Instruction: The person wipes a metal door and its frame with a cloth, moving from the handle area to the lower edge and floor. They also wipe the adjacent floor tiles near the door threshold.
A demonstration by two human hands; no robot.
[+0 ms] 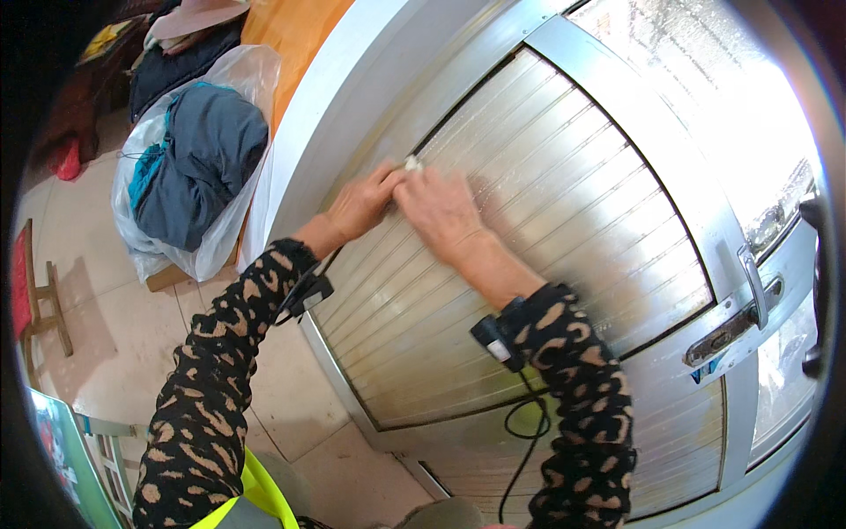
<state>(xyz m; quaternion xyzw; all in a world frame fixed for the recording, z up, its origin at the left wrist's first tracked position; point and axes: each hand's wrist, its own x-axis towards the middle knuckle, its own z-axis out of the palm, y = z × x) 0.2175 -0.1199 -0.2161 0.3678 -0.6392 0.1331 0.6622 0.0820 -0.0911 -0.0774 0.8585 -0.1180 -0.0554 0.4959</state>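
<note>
Both hands meet at the left edge of a ribbed metal panel in a silvery metal door. Between the fingertips shows a small white wad, perhaps cloth; its material is too blurred to settle. My right hand is curled over the wad and pressed to the panel, blurred. My left hand has its fingers bent beside it, touching or nearly touching the right fingers; whether it also grips the wad is hidden. Wet-looking streaks and droplets mark the ribs around the hands.
A door handle with a rusty lock plate sits at right. A clear plastic bag holding dark clothing stands at left. Further left is a wooden stool. A black cable hangs from my right wrist.
</note>
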